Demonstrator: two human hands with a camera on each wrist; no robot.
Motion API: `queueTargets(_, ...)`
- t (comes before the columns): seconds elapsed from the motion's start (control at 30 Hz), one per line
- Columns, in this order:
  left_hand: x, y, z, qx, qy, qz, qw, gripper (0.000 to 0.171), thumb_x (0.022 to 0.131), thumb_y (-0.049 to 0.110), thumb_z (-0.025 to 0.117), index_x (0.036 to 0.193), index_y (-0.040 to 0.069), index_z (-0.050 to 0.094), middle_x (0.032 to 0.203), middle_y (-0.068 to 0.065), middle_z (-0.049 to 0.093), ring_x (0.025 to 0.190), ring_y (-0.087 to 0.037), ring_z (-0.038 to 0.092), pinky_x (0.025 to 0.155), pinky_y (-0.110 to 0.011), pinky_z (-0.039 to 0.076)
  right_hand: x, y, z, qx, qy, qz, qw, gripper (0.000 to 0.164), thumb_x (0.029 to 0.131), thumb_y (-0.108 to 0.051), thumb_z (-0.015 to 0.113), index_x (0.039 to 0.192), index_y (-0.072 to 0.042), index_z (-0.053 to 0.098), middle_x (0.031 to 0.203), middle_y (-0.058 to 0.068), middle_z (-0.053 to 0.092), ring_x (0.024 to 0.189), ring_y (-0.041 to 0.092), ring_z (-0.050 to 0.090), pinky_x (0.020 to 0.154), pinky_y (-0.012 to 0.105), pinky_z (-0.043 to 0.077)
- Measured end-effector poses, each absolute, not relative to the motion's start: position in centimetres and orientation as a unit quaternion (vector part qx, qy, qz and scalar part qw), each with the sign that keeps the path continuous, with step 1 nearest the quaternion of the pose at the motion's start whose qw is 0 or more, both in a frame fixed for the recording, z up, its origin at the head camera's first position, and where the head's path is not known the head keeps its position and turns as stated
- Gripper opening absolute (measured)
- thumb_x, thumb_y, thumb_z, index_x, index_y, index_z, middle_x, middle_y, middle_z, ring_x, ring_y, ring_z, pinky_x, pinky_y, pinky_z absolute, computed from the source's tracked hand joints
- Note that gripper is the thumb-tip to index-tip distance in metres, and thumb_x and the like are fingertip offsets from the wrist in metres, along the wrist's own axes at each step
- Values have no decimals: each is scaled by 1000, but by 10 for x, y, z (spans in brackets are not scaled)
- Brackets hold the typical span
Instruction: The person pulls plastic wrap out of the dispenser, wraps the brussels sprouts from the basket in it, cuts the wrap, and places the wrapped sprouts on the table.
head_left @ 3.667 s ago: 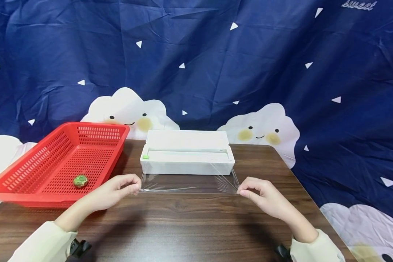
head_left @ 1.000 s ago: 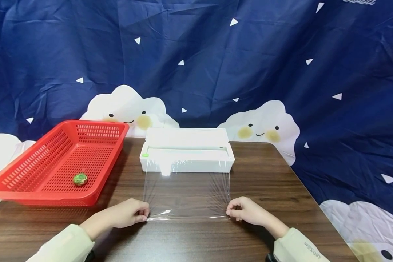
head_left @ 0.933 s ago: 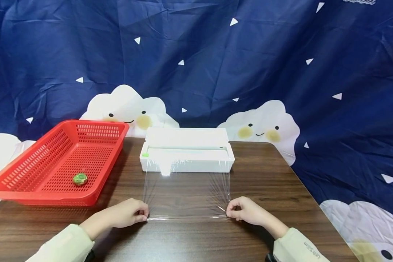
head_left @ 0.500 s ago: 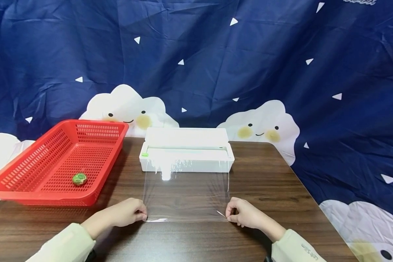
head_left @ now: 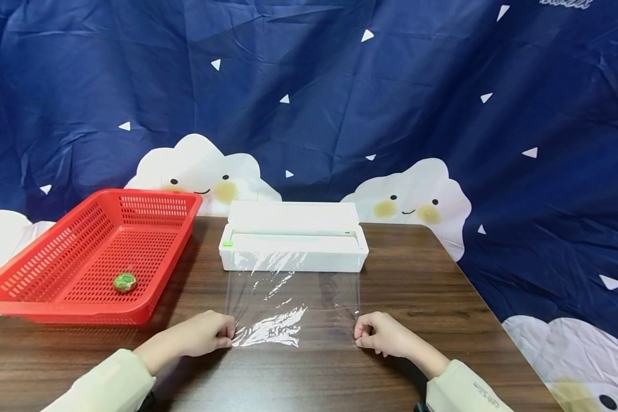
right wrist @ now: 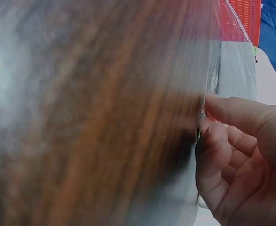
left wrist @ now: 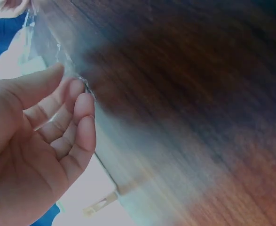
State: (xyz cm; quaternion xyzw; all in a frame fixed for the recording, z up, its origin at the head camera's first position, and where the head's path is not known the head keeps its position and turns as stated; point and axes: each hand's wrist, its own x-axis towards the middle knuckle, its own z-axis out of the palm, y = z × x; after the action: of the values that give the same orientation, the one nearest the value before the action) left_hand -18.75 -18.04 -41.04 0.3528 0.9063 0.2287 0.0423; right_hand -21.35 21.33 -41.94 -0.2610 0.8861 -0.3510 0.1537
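A clear sheet of plastic wrap [head_left: 309,309] stretches from the white wrap dispenser box [head_left: 293,262] toward the front of the table. At its near left corner my left hand [head_left: 203,335] pinches the film between thumb and fingers. The near right corner is pinched by my right hand [head_left: 383,335]. Bright wrinkled glare crosses the film's left half. The box's lid [head_left: 293,216] stands raised at the back, with a small green piece [head_left: 228,244] at the left end. In the right wrist view, the film [right wrist: 213,70] runs from the thumb and fingertips past the box.
To the left stands a red perforated plastic basket [head_left: 146,274], with a small green ball-shaped vegetable [head_left: 125,281] lying in it. Under everything is a dark wooden table [head_left: 288,383]. A blue curtain with clouds [head_left: 309,86] hangs behind the table's far edge.
Since the oldest frame both hands have drawn the wrap nearer and lower, lengthening the stretched sheet. In the last half second the film slackened and wrinkled; the hands barely moved.
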Motion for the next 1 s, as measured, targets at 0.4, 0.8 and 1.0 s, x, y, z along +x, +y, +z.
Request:
queueTargets(0.4,-190,-179,-415,331,916,223,50,23,77,13,73,89,10,54,62,12,42,57,-4,42,53,-27,38,-219,213,-422,-256,888,-352,149,15,78,-2,69,75,-9,56,60,-6,46,42,6,43,34,21,37)
queueTargets(0.8,-191,-179,-410,327,915,232,52,23,78,15,73,92,9,56,64,12,43,59,-4,43,55,-28,39,-220,213,-422,-251,887,-356,152,13,78,-4,68,75,-10,57,61,-6,46,43,6,43,35,21,37)
queueTargets(1.0,-192,-182,-411,323,916,230,55,24,75,14,74,91,10,56,64,12,44,59,-4,43,56,-28,39,-221,214,-421,-249,888,-355,155,15,77,-1,68,75,-10,56,61,-5,45,44,6,43,36,21,37)
